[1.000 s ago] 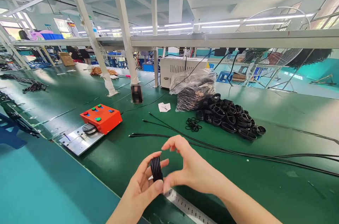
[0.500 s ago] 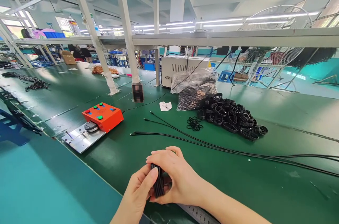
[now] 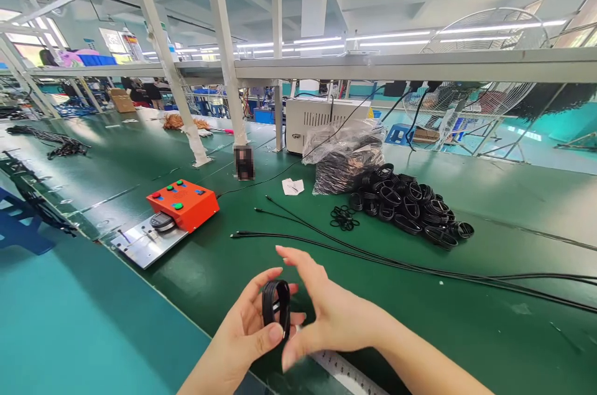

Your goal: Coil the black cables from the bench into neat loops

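Observation:
A small coil of black cable (image 3: 269,303) stands on edge in my left hand (image 3: 247,326), with the thumb against its lower part and the fingers behind it. My right hand (image 3: 329,308) is just to the right of the coil, thumb and fingers spread wide around its open side, gripping nothing. Beneath my hands a metal ruler (image 3: 347,376) lies along the table's front edge, partly covered. Beyond them, straight black cables (image 3: 326,244) stretch across the green table (image 3: 196,295) toward the right.
Finished-looking cable coils (image 3: 405,199) form a heap at the right, beside a plastic bag of black items (image 3: 345,165). Small black rings (image 3: 344,218) lie before it. An orange box with buttons (image 3: 186,205) and a metal plate stands at left. White posts (image 3: 224,40) rise from the table.
My right hand has opened and come off the coil, moving slightly right. My left hand keeps the coil, which is now turned so its opening shows.

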Available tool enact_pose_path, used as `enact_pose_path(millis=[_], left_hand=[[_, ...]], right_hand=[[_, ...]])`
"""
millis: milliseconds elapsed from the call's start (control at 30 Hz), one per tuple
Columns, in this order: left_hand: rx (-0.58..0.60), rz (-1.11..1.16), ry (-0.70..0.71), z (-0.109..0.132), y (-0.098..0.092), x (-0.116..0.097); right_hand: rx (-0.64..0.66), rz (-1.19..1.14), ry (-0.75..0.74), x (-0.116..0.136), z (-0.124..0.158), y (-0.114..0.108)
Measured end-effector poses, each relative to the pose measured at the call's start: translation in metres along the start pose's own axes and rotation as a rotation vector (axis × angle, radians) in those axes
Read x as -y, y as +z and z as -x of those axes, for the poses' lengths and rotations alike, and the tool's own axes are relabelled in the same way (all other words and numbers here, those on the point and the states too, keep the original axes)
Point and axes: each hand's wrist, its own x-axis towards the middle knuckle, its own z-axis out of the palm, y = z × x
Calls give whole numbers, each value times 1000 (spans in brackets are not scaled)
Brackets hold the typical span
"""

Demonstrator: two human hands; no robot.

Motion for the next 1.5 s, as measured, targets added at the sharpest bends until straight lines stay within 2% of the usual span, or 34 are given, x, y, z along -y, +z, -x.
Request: enact_pose_path(millis=[133,333,400,500,567,667,800,900,967,1133,1333,1500], left_hand=[[59,85,17,2,-8,4],[126,118,68,-2,-5,9],[134,135,84,-3,-4,10],[140,169,102,-2,-3,10],[148,185,126,-2,-1,10],[143,192,148,-2,0,10],[106,170,147,-1,-3,10],[60,123,163,0,-8,9],[42,77,172,1,-9,8],[-1,-103,185,3,0,4],[-4,-191,116,2,14,3],[-79,-258,117,0,18,0]], right_hand=[[-64,-31,39,10,2,-14],[89,-163,56,16,4,-1],[96,-121,50,17,4,-2],[35,58,41,18,2,-12],[8,94,68,15,0,-17],[22,-89,131,4,-4,-15],[101,-568,290,-10,-8,-3],[8,-676,399,-8,-9,0],[-52,-634,420,0,-9,-1],[-33,-541,315,18,-6,6],[-136,-351,240,6,-5,25],[-262,-2,160,1,-6,32]])
